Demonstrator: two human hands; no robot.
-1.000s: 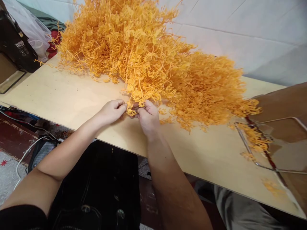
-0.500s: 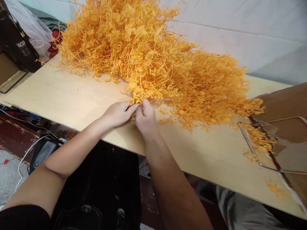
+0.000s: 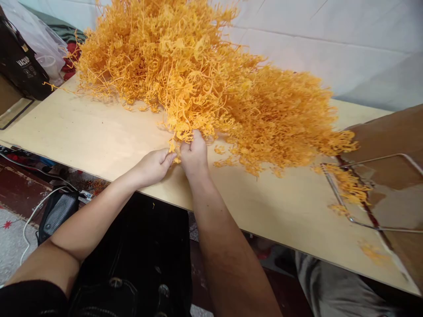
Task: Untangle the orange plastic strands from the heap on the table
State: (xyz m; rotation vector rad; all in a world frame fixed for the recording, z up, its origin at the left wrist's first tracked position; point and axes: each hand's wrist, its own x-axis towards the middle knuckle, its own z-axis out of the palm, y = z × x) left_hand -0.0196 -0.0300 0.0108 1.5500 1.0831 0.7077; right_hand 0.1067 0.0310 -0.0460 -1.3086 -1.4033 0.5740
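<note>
A big tangled heap of orange plastic-looking stringy pieces (image 3: 198, 75), with thin stems and branching ends, spreads across the table. My left hand (image 3: 153, 167) is closed in a pinch at the heap's near edge, a small orange stringy piece (image 3: 172, 147) showing at its fingertips. Just right of it, my right hand (image 3: 195, 156) is closed against the bottom of the heap, thumb up, with orange strands coming out above its fingers. A narrow gap separates the two hands. What lies inside the right fist is mostly hidden.
The pale tabletop (image 3: 82, 127) has small orange bits on it. At right, a cardboard box (image 3: 393, 145) stands by a bent metal frame (image 3: 337, 193) with orange pieces over it. A black vacuum box (image 3: 24, 61) and a clear plastic bag (image 3: 36, 31) are far left.
My left hand has moved left and slightly down, away from my right hand, opening a gap between them. The right hand stays closed at the heap. The whole view has shifted slightly.
</note>
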